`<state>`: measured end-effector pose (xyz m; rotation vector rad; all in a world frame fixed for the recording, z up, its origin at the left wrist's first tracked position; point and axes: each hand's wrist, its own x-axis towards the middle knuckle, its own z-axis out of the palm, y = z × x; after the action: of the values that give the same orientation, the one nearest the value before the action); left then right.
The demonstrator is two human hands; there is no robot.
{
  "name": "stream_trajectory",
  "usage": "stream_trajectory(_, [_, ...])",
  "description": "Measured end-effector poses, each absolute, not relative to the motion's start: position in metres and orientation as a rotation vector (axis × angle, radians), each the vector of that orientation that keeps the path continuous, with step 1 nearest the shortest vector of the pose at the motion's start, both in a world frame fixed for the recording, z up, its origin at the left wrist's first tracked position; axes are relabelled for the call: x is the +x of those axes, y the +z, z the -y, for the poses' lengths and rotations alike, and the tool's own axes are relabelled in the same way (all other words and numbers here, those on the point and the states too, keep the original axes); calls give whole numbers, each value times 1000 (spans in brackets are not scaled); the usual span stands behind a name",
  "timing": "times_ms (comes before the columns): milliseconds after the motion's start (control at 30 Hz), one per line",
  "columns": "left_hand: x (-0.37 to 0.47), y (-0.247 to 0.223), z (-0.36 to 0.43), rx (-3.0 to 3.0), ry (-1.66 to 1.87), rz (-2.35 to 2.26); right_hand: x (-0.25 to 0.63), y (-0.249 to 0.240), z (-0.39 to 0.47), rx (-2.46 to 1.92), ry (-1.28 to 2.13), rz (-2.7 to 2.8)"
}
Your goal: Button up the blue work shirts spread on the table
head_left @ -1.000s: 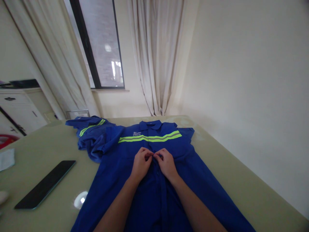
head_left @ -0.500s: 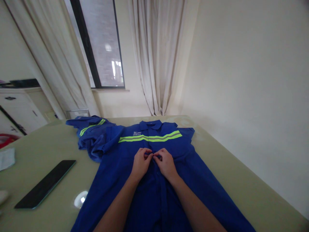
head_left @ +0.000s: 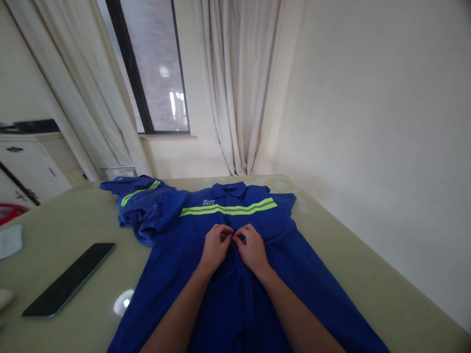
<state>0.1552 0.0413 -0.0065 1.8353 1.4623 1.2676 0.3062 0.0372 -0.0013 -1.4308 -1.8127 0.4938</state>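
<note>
A blue work garment (head_left: 272, 220) with a collar and a yellow-green and grey reflective stripe lies spread on the table, collar toward the far edge. My left hand (head_left: 216, 246) pinches its front edge just below the stripe, near the middle. Close beside it, my right hand (head_left: 250, 247) pinches the same front opening, the fingertips of both hands nearly touching. What exactly lies between the fingertips is too small to tell. Below the hands, the front placket runs down toward me between my forearms.
A second blue garment (head_left: 142, 208) lies crumpled at the back left, touching the first. On the greenish table (head_left: 331, 245) at the left are a dark flat tablet-like object (head_left: 69, 280) and a white cloth (head_left: 10, 241). A wall and curtains stand behind.
</note>
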Motion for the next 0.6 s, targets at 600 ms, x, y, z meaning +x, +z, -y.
stream_trajectory(600, [155,-1,-31,2129,1096,-1606,310,5,-36,-1553,369,2008])
